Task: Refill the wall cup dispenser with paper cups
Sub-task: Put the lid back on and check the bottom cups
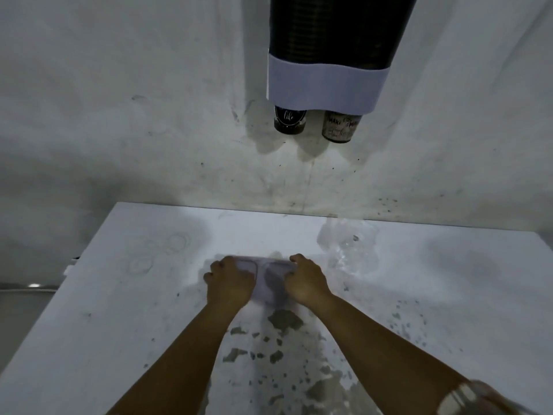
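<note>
1. Below the wall dispenser (329, 55), both hands grip a pale lid-like piece (273, 283) on the worktop (119, 310): left hand (230, 283) and right hand (305, 280) curl over its edges.
2. Two cups (290, 121) poke from the dispenser's base.
3. Best lifted level, with even grip from both sides.

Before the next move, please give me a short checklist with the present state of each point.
1. Left hand grips the white lid: ok.
2. Right hand grips the same lid: ok.
3. Lid is on the table, not on the dispenser: ok.
4. Two cups show at the dispenser's bottom: ok.
5. Dispenser top open: cannot tell, out of view.
6. Fresh cup stack within reach: cannot tell; only clear plastic wrap is seen.
</note>
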